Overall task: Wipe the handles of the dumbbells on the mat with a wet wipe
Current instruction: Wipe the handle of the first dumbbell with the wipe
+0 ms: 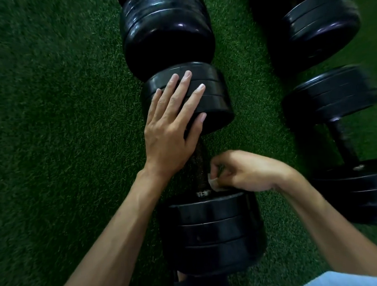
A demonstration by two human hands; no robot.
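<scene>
A black dumbbell lies on the green turf mat, running away from me. Its dark knurled handle shows between two stacks of black plates. My left hand rests flat, fingers spread, on the far plate stack. My right hand is curled beside the near end of the handle, pinching a small pale wet wipe against the bar just above the near plates.
Another black dumbbell lies end to end beyond the first. On the right lie two more dumbbells, one near and one far. Open turf spreads to the left. A pale cloth edge shows at bottom right.
</scene>
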